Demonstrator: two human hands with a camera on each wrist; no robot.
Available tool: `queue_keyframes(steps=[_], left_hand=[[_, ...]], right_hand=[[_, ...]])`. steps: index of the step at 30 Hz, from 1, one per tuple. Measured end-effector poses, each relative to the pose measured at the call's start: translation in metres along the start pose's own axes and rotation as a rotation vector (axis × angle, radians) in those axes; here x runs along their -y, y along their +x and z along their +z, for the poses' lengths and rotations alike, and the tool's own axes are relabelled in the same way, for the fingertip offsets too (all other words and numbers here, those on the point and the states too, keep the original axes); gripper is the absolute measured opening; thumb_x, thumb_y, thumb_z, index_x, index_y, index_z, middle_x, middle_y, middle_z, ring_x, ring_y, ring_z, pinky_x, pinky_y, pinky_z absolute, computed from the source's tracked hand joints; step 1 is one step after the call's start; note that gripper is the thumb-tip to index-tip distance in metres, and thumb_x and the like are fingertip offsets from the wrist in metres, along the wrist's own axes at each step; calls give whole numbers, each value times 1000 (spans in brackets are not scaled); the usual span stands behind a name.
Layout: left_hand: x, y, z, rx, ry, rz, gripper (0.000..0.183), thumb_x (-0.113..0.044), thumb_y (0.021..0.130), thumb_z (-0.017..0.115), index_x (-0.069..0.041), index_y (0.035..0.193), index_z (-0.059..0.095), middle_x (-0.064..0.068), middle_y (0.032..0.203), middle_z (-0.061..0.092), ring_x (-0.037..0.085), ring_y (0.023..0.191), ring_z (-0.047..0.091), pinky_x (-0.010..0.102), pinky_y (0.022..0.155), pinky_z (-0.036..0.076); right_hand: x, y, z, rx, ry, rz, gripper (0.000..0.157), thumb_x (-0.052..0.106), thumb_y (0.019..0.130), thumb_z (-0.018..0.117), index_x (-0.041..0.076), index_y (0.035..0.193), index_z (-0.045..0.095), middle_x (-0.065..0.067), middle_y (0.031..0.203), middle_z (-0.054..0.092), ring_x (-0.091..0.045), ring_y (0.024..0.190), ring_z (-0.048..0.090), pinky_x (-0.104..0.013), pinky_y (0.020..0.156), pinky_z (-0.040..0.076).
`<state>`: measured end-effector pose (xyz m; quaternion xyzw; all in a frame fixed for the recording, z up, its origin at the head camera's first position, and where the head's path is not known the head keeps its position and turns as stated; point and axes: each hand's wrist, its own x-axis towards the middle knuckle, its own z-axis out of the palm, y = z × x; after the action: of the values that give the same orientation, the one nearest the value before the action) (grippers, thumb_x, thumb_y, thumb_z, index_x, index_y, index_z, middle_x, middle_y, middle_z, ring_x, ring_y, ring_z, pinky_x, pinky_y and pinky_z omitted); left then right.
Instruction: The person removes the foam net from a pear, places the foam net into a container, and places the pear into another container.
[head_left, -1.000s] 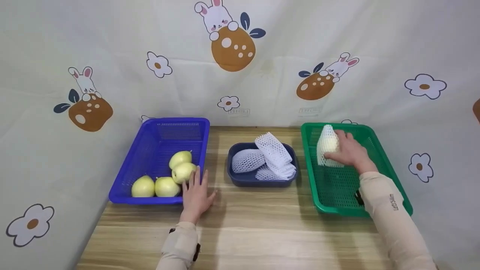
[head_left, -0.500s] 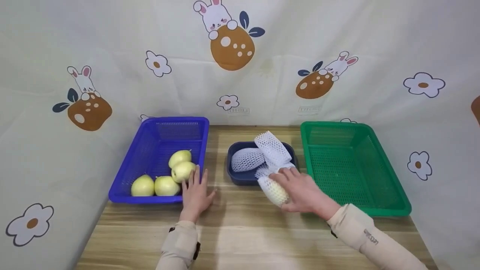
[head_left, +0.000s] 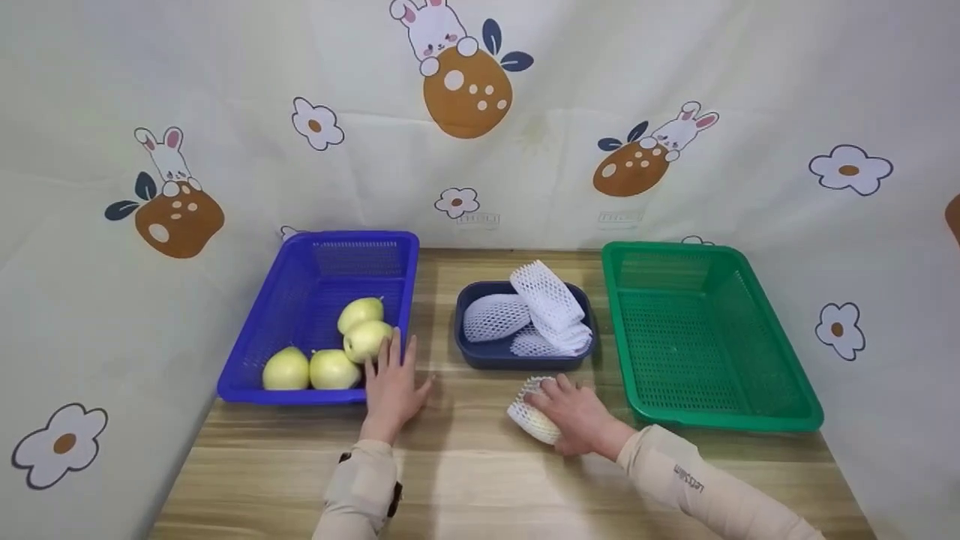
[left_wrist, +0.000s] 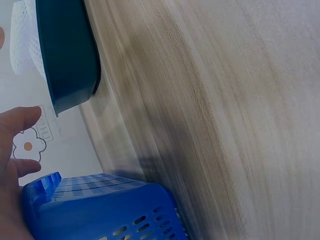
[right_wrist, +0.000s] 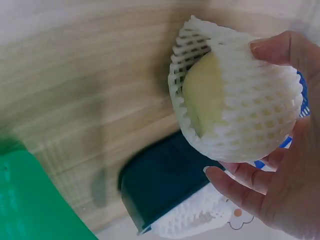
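My right hand [head_left: 583,421] grips a pale yellow pear [right_wrist: 202,90] wrapped in a white foam net [right_wrist: 260,102], in front of the small dark blue tub [head_left: 521,363]. In the right wrist view the thumb lies on one side of the net and the fingers on the other; bare pear shows at the net's opening. With fingers spread, my left hand [head_left: 391,391] rests at the near right corner of the blue basket [head_left: 281,397], fingertips right by a pear [head_left: 367,340]. Several unwrapped pears sit in that basket, towards its front and right.
Several white foam nets [head_left: 495,316] lie in the tub, one sticking up over its rim. To the right stands a green basket [head_left: 810,409] with perforated walls. All stand on a wooden table [head_left: 465,480] before a printed curtain [head_left: 555,82].
My right hand has carried the netted pear out of the green basket, leftwards and towards me, to the table area before the tub. The left hand has stayed in place.
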<state>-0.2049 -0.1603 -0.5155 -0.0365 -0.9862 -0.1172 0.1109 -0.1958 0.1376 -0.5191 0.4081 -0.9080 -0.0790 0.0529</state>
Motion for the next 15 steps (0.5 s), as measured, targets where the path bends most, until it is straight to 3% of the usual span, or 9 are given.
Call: queue_keyframes(steps=[7,11,15], left_hand=[[-8,0,-4,-8,-23,15,70,-37,74,65,-4,131,41,20,138,26,36,125,21,56,96,17],[-20,-1,-4,-52,-70,64,65,-36,74,65,-3,127,46,21,136,30,36,125,23,54,96,18],[-39,-3,-2,-107,-174,160,57,-33,76,65,-2,122,50,20,130,38,35,123,28,53,97,20]], right_hand=[[-7,-6,5,-34,111,-75,92,38,55,76,14,134,35,-9,122,44,-29,102,41,-44,76,42],[-15,-16,16,-141,234,-127,89,40,61,73,7,134,35,-9,127,42,-29,109,39,-45,88,36],[-20,-25,27,-252,373,-169,79,37,65,72,4,129,39,-11,130,38,-30,116,36,-42,93,32]])
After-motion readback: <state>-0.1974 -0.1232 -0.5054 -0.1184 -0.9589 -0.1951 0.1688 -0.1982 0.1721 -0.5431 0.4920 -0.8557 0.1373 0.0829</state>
